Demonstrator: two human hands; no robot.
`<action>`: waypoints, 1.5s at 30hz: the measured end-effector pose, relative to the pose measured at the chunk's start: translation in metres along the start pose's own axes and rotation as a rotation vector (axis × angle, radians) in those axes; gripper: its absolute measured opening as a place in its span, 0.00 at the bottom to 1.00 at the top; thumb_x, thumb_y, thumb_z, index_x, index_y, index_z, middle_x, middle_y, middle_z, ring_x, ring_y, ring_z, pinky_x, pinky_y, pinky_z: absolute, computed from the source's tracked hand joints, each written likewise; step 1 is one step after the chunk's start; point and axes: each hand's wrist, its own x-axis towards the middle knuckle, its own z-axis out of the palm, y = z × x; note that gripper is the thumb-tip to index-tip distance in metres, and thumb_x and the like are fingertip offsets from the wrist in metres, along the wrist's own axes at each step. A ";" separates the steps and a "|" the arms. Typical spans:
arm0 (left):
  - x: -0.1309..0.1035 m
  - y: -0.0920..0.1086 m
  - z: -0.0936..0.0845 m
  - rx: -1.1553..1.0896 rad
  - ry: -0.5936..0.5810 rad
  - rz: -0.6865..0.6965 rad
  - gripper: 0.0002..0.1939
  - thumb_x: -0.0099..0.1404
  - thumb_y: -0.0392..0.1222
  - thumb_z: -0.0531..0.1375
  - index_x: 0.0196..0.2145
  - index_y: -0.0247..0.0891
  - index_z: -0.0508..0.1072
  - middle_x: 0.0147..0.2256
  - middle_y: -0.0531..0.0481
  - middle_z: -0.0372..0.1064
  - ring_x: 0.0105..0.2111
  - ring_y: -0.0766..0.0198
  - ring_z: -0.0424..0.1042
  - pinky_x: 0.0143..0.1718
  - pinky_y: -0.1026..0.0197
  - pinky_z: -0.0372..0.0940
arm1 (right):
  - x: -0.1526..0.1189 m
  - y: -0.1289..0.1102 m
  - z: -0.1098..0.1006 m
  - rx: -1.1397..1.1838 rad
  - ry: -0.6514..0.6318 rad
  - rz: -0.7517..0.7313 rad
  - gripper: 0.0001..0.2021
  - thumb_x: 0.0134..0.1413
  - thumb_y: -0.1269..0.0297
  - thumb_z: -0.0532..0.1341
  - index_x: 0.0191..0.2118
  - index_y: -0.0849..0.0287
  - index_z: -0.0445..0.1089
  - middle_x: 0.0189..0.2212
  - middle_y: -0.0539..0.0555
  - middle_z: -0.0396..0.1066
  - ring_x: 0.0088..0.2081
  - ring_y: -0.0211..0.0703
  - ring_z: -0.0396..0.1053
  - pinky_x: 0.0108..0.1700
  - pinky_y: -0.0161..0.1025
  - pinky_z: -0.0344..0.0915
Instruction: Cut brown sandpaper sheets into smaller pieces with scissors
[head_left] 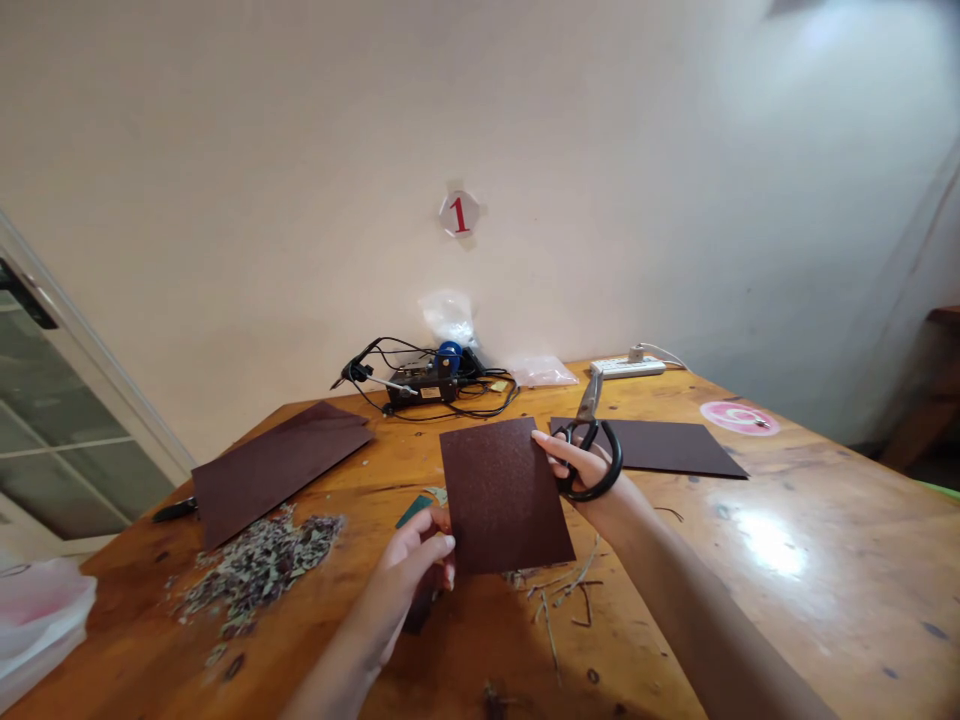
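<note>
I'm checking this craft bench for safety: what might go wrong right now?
The right hand holds the scissors and pinches the dark sheet at once, so the blades may swing or slip. The left hand grips only the sheet's lower corner, so it may sag. Tangled cables lie close behind.

Your left hand and right hand are bare; both forearms rise sleeveless from the frame's bottom edge.

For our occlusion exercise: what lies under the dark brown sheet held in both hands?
Below the dark brown sheet, dry stems poke out at its lower edge, and a green scrap shows at its left side on the wooden table. Whatever lies directly beneath the sheet is covered.
</note>
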 end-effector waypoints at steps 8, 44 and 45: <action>-0.004 0.006 0.002 0.026 0.034 -0.045 0.14 0.52 0.48 0.66 0.30 0.39 0.67 0.21 0.58 0.61 0.20 0.70 0.62 0.23 0.68 0.56 | 0.003 0.004 -0.003 0.016 0.027 0.016 0.23 0.26 0.58 0.77 0.17 0.59 0.60 0.15 0.42 0.55 0.19 0.29 0.49 0.22 0.34 0.45; 0.016 -0.005 -0.018 0.137 0.196 0.150 0.18 0.46 0.52 0.69 0.29 0.37 0.71 0.26 0.54 0.65 0.27 0.66 0.64 0.28 0.66 0.60 | 0.006 0.009 -0.004 -0.314 0.166 -0.213 0.27 0.29 0.48 0.75 0.25 0.56 0.58 0.22 0.47 0.67 0.19 0.32 0.57 0.21 0.34 0.55; 0.016 -0.001 -0.021 0.131 0.237 0.183 0.18 0.46 0.52 0.68 0.29 0.37 0.71 0.26 0.54 0.66 0.27 0.66 0.65 0.28 0.66 0.61 | 0.005 0.007 -0.002 -0.352 0.168 -0.205 0.27 0.29 0.47 0.74 0.27 0.56 0.59 0.26 0.49 0.69 0.20 0.33 0.59 0.22 0.35 0.57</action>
